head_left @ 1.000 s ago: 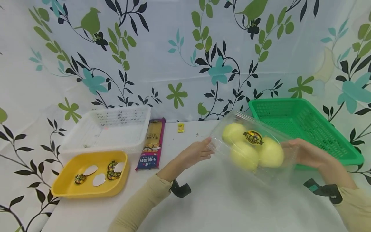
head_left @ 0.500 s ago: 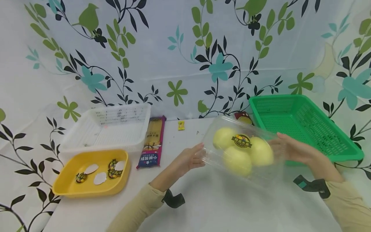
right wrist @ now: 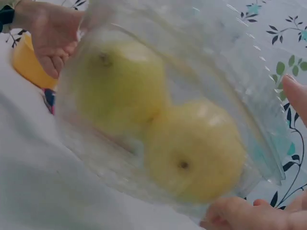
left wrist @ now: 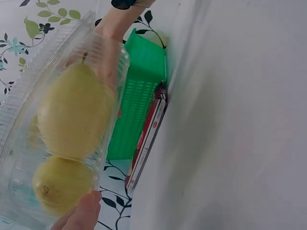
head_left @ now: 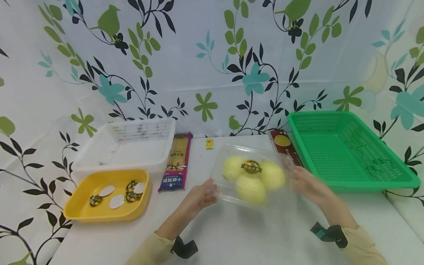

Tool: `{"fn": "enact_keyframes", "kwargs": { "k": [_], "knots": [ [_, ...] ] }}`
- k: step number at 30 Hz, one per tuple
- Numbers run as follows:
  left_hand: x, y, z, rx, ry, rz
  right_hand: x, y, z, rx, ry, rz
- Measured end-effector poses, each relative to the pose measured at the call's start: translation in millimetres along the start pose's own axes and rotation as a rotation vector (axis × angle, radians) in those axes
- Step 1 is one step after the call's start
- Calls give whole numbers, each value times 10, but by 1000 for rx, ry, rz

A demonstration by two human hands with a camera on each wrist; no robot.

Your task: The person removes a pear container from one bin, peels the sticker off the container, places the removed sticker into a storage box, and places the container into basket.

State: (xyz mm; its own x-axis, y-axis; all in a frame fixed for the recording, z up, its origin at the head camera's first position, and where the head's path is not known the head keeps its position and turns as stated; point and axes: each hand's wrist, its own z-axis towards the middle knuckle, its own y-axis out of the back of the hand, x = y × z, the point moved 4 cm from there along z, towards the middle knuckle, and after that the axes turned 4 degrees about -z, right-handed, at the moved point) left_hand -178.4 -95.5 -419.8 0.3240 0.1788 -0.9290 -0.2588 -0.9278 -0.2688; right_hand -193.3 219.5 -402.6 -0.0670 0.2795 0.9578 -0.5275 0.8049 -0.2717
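A clear plastic clamshell box (head_left: pixel 228 191) holding three yellow pears (head_left: pixel 250 188) is held up over the white table, slightly tilted. A dark round sticker (head_left: pixel 251 167) with a yellow fruit picture sits on its lid. My left hand (head_left: pixel 201 195) grips the box's left end, thumb showing low in the left wrist view. At the right end, my right hand (head_left: pixel 306 182) holds it, partly seen through the plastic. In the right wrist view its fingers (right wrist: pixel 240 213) are at the lower edge and the thumb (right wrist: pixel 295 96) is near the upper one.
On the left stand a white basket (head_left: pixel 159 162) and a yellow tray (head_left: pixel 107 217) with several stickers. Beside them lie a pasta packet (head_left: pixel 176 162) and a small yellow sachet (head_left: pixel 209 143). A red box (head_left: pixel 285 141) lies against the green basket (head_left: pixel 357 187) on the right.
Both hands have carried the box of pears leftward and a little lower, away from the green basket. More of the red box beside that basket now shows.
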Motion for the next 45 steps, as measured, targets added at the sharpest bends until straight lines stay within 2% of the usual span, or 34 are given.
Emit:
{"fn": "enact_keyframes", "kwargs": {
  "k": [2, 5, 6, 8, 12, 18, 25, 30, 37, 41, 45],
  "knots": [
    [46, 27, -9, -19, 7, -31, -67, -34, 45, -133, 21, 1],
    [115, 75, -20, -32, 6, -60, -182, -84, 122, -312, -18, -71],
    [132, 98, -31, -36, 6, -62, -219, -100, 146, -355, -38, -93],
    [163, 162, -59, -47, 2, -46, -291, -126, 182, -389, -60, -113],
    [206, 309, -121, -64, -9, 25, -408, -171, 211, -367, -120, -168],
    [326, 432, -180, -26, 12, 101, -501, -201, 188, -327, -190, -251],
    [432, 518, -240, 3, 34, 144, -580, -259, 185, -263, -186, -256],
    [517, 594, -254, 57, 73, 204, -658, -267, 200, -235, -180, -255],
    [561, 600, -239, 116, 71, 237, -763, -233, 179, -272, -204, -216],
    [563, 613, -226, 133, 79, 273, -789, -232, 166, -283, -212, -204],
    [553, 640, -212, 179, 83, 332, -788, -237, 161, -287, -223, -198]
  ]
}}
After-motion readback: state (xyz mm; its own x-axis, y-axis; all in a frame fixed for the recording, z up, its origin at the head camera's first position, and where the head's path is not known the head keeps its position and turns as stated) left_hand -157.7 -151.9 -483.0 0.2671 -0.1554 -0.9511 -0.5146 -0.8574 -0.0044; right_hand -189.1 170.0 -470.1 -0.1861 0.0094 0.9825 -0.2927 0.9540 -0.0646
